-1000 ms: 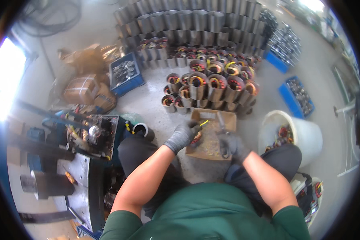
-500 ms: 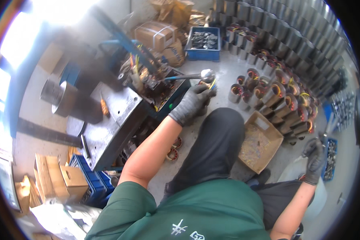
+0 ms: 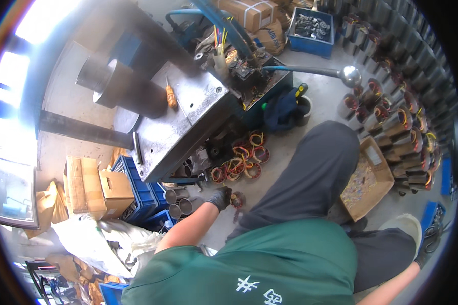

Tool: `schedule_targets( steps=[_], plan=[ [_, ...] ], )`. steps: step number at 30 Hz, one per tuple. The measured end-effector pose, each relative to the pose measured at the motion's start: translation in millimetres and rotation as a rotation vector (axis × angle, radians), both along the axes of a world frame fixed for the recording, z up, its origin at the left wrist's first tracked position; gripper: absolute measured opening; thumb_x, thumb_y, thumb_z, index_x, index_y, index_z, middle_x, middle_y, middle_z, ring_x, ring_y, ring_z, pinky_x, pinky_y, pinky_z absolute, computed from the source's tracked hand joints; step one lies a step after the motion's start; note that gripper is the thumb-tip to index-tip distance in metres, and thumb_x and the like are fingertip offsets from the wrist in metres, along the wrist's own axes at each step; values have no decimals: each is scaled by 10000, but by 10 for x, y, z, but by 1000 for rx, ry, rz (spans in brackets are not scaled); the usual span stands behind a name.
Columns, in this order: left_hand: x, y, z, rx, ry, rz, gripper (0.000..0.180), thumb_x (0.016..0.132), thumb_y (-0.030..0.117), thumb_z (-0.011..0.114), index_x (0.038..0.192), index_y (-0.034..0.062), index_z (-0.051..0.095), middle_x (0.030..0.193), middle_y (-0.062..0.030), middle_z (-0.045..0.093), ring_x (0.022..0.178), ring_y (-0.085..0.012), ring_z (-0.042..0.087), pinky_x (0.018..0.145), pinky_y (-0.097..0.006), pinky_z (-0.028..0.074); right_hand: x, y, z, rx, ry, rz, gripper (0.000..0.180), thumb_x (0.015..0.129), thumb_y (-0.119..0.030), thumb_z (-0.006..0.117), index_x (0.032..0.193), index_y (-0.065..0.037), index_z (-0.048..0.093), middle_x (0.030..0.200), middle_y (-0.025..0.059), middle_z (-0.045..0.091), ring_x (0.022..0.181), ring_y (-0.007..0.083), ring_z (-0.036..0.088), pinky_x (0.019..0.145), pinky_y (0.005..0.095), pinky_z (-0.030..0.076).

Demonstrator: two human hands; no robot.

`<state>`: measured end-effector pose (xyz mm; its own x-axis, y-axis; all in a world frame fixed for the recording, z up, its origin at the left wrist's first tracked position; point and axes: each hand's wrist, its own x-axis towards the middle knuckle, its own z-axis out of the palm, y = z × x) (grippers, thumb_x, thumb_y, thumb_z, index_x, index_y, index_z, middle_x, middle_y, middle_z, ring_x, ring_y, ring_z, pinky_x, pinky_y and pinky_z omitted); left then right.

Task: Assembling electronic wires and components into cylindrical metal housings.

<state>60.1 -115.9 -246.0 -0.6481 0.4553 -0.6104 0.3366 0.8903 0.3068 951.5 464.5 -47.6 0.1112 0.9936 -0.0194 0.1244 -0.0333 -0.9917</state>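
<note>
Down on the floor (image 3: 310, 101), left of the seated person's thigh, is where the work sits.

Press (image 3: 188, 117): big grey steel block, tilted in this view, a dark cylinder (image 3: 122, 94) at its far side, a long lever with a ball end (image 3: 350, 75) reaching out toward the stators. An orange-handled tool (image 3: 171, 97) lies loose on its top face. Risk: it could slide off toward the reaching arm if the block is jarred.

Stators (image 3: 392, 122): rows of steel shells with copper windings, standing close together to the right. A knee or elbow swing could topple the near ones.

Box (image 3: 366, 178): open cardboard, full of small scraps, just beside the right knee. Easily kicked over.

Coils (image 3: 239, 162): loose copper rings with coloured wire, heaped under the press edge. Wire ends could snag a glove.

Tubes (image 3: 180, 203): short steel sleeves lying on their sides by a blue crate (image 3: 137, 188), near the left hand. They would likely roll if bumped.

Left hand (image 3: 220, 198): dark glove, fingers closed on a small coil (image 3: 236, 200), held low just above the floor, near the heap. The grip looks light; the coil may slip or drag its trailing wires.

Right hand (image 3: 421, 259): gloved, at the frame's lower right rim, well apart from the work. Cannot tell whether its fingers are open or closed.
</note>
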Motion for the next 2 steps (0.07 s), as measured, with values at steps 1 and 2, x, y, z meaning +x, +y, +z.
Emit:
schedule_targets(
  steps=[1,2],
  plan=[
    [-5,-153,87,-178,250,-246,203,915,238,547,984,84,661,887,-117,707,764,-247,685,650,-381,537,-621,179,-332,8,-97,227,511,1008,-335,483,1447,-79,423,1177,45,564,1137,157,543,1005,303,406],
    [-90,-243,181,-124,172,-285,196,863,116,529,985,135,681,989,-123,704,880,-289,671,824,-439,510,-746,-62,-349,3,-86,241,511,1008,-335,483,1447,-79,423,1177,45,564,1137,157,543,1005,303,406]
  ],
)
